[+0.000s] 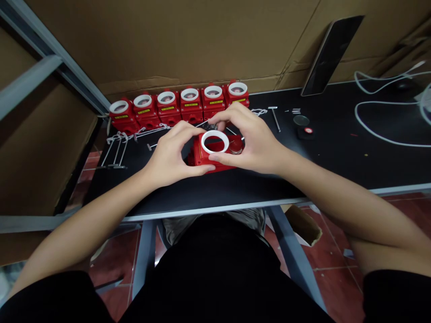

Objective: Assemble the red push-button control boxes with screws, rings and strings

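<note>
A red plastic box (204,158) lies on the black table (336,152) in front of me. On top of it sits a white ring (214,141). My left hand (171,154) grips the box's left side, thumb along its front edge. My right hand (251,141) curls over the right side, with thumb and fingers pinching the white ring. Part of the box is hidden under both hands.
Several finished red boxes with white rings (178,105) stand in a row at the back. White strings with metal pins (116,148) lie at the left. A T-shaped tool (275,116), a small black cap (305,130), a phone (332,54) and white cables (380,107) lie right.
</note>
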`<state>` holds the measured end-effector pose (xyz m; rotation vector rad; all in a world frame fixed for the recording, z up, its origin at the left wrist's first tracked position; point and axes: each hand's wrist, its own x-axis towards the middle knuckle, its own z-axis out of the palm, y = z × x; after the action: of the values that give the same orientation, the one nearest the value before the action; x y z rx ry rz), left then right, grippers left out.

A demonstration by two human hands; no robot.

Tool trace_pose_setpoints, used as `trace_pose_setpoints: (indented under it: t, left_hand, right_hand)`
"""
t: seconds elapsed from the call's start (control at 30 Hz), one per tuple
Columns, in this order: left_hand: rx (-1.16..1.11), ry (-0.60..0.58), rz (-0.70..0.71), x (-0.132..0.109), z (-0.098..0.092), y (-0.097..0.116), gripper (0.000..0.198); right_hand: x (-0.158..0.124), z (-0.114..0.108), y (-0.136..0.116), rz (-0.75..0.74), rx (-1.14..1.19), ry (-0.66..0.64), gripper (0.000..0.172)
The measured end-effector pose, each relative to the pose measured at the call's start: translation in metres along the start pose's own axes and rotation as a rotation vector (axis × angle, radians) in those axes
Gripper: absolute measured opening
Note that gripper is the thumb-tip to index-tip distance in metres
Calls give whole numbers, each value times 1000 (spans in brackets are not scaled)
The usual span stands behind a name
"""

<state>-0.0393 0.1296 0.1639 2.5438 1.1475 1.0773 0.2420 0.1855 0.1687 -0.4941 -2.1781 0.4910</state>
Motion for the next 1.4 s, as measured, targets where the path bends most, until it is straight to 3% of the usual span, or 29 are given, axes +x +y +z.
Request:
trace_pose_setpoints:
  t: [0.13, 0.63, 0.8, 1.03, 1.4]
  left_hand:
    - [-2, 7, 42, 0, 0, -1, 72]
    - [7, -27, -1, 0, 1, -4, 75]
    - [10, -23, 0, -1, 1, 0, 74]
    - [1, -28, -2, -1, 0, -2, 75]
    - [16, -58, -18, 0, 0, -4, 74]
  right_hand:
    - [0, -1, 0, -38, -20, -7, 61]
    - [-3, -3, 3, -152, -28, -119, 60]
    - [-6, 3, 8, -58, -83, -73, 80]
    - [-3, 2, 3, -84, -78, -47, 62]
    - [0, 0, 3, -180, 26, -99, 57]
